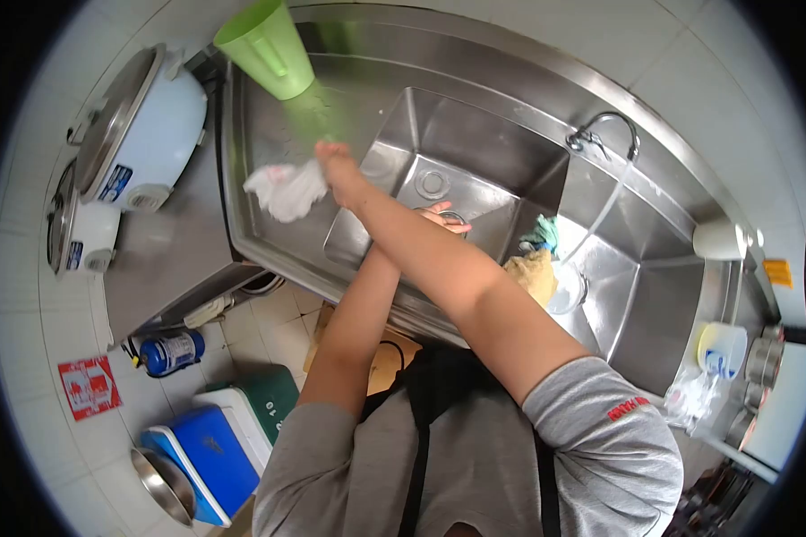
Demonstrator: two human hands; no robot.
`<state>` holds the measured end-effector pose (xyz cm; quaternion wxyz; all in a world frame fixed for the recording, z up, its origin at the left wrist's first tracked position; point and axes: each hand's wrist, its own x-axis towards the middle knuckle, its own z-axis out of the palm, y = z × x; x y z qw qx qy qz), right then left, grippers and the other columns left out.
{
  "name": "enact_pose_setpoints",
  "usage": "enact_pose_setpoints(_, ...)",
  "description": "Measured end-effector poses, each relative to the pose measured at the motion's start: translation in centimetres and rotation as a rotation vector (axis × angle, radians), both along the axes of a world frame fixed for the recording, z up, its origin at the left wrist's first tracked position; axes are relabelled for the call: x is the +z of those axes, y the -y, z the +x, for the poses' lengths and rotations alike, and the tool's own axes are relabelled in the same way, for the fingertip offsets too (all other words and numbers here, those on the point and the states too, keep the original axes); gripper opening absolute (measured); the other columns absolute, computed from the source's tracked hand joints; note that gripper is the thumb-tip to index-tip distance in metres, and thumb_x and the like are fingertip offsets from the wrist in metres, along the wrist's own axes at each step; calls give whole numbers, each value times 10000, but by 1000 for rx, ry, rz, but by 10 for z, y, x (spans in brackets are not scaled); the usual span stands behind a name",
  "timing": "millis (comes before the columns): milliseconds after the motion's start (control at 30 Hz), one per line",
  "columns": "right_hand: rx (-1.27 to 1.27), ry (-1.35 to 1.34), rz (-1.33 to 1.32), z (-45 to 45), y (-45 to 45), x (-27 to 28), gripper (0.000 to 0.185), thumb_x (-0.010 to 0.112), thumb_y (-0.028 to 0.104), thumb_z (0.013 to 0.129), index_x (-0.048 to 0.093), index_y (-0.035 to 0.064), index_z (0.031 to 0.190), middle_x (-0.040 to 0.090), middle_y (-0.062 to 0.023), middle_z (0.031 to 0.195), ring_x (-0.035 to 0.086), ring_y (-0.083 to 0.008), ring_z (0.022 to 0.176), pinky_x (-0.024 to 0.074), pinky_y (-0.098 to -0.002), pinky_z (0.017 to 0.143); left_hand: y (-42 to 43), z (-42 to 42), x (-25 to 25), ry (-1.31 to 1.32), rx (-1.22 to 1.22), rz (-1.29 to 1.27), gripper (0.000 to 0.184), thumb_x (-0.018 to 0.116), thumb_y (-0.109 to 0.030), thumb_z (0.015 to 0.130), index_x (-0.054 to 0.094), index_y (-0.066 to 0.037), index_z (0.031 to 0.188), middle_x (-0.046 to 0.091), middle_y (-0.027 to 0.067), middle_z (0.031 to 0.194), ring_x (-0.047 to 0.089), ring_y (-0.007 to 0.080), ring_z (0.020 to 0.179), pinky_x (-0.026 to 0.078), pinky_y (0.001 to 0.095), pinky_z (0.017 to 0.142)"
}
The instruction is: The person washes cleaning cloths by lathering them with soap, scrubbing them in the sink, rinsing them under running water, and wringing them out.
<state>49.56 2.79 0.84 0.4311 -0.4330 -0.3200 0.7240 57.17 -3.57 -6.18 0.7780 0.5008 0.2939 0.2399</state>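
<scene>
My right arm reaches across my left one. At its end my right hand is closed on a crumpled white cloth above the steel drainboard; its fingers are only partly seen. Below the crossing forearm, my left hand is over the near side of the left sink basin. Its fingers curve about a small thing with a round rim, mostly hidden by my right arm. Beyond my right hand a light green plastic jug sits on the drainboard.
The right basin holds a faucet hose. A yellowish cloth and a green cloth lie near the divider, beside a white round container. Two large lidded cookers stand left. Blue cooler on the floor.
</scene>
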Motion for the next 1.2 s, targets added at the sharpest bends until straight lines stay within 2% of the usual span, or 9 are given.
enact_pose_setpoints(133,296,656,447,80,27,19,433,612,266,758,483,77,1126,461,-106,1096,428,-222,1059,362,-331,881,1,18,12,-308,201,-382,697,421,-384,868,22,-83,1354,499,150,1121,504,220,1027,377,333,856)
enact_pose_setpoints(200,233,490,442,145,13,3,338,621,262,752,549,81,1028,505,-92,1038,472,-197,1015,399,-312,837,-11,15,11,40,201,-394,688,313,-518,871,70,-93,1355,514,142,1092,518,214,998,384,325,806)
enact_pose_setpoints(233,252,436,104,192,19,38,250,594,239,772,579,96,977,552,-64,951,515,-170,957,431,-302,785,-17,8,24,-96,34,-429,804,127,-680,798,158,-87,1340,490,167,1150,488,238,1050,374,323,779)
enact_pose_setpoints(300,-49,257,202,276,18,34,187,534,152,795,583,58,950,593,-52,879,561,-155,790,468,-277,659,-20,12,40,-123,184,-560,880,79,-729,752,190,-74,1330,437,192,1229,435,298,1113,361,323,802)
enact_pose_setpoints(533,-532,65,-168,491,24,-9,205,464,41,824,490,-111,959,553,-195,855,601,-281,768,543,-322,687,-47,82,64,252,187,-555,772,146,-588,849,166,31,1310,259,263,1324,303,373,1213,234,459,999)
enact_pose_setpoints(767,-292,340,-63,497,5,36,178,518,15,798,521,-125,908,574,-205,841,602,-287,727,545,-364,659,-87,300,48,83,376,-836,647,273,-468,874,196,3,1310,283,215,1314,302,383,1193,229,448,1001)
enact_pose_setpoints(967,13,1182,363,526,-25,-1,251,542,234,702,635,3,675,609,-203,726,604,-310,652,489,-361,632,-98,353,34,-133,225,-291,400,370,-351,851,460,-91,1142,483,170,1146,391,374,1113,277,548,916)
enact_pose_setpoints(1067,136,1136,360,523,-8,13,277,525,262,710,642,14,670,609,-158,646,602,-292,596,483,-355,624,-122,324,10,-835,195,481,382,444,-333,821,478,-177,1167,400,173,1245,308,379,1186,236,527,960)
enact_pose_setpoints(1200,337,995,244,528,19,6,269,563,263,720,634,4,741,612,-126,624,607,-228,557,481,-340,563,-56,293,77,-1288,250,848,492,572,-360,753,463,-227,1214,237,138,1368,104,391,1272,126,469,1023)
